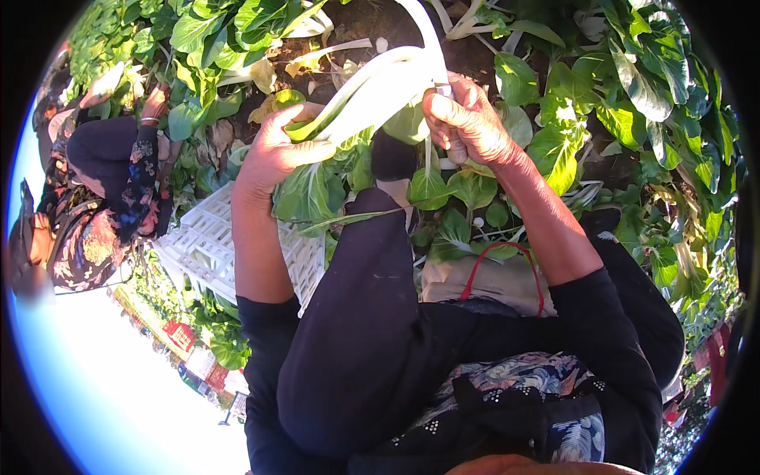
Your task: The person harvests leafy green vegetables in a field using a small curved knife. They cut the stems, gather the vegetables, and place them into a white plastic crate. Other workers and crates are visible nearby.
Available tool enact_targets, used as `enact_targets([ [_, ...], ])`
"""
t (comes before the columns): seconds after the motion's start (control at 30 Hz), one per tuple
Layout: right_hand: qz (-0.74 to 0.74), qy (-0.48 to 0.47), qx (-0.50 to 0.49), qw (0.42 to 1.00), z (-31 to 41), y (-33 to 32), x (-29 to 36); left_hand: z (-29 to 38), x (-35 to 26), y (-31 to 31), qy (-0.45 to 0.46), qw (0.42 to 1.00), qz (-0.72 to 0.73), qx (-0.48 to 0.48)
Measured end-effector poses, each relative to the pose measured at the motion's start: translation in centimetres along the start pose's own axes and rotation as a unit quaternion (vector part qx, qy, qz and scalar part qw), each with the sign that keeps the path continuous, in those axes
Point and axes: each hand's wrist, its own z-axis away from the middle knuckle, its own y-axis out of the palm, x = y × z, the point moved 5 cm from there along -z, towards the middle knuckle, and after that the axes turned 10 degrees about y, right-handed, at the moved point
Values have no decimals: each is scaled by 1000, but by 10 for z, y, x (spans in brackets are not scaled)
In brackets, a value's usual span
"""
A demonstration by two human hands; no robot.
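Note:
A head of leafy greens with thick white stalks, like bok choy (380, 89), is held between my hands, its green leaves hanging towards my knee. My left hand (288, 139) cups the leafy side, thumb on top and fingers partly hidden beneath. At the base end, my right hand (460, 119) has its thumb and fingers closed around the base and a small pale or metallic thing (443, 90), too small to name. A long white stalk (424, 27) runs from there to the top edge of the view.
A white plastic crate (208, 243) lies left of my knee. A beige bag with a red handle (475, 276) is between my legs. Leafy plants (594, 101) grow around the bare soil. Another person (107, 172) crouches at the far left, hands among the plants.

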Motion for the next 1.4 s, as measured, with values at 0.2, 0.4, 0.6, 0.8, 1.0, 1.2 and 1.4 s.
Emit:
enact_targets([
  [0.2, 35, 45, -113, 992, 4, 13, 15, -29, -8, 63, 68, 995, 67, 9],
  [0.4, 98, 142, -224, 959, 3, -10, -6, -43, -10, 54, -18, 953, -291, -79],
  [0.6, 529, -25, -243, 812, -25, -35, 0, -71, -47, 11, 166, 750, -639, -36],
  [0.8, 583, 17, -186, 791, -106, -20, 5, -89, -19, -57, 47, 684, -724, -76],
  [1.0, 604, 69, -160, 777, -158, -1, -12, -37, 38, -80, -24, 715, -685, -138],
  [1.2, 603, 78, -158, 778, -179, 9, -35, -21, 60, -87, -29, 754, -630, -180],
  [1.4, 674, 109, -164, 712, -199, 15, -45, -20, 59, -89, -64, 777, -596, -192],
])
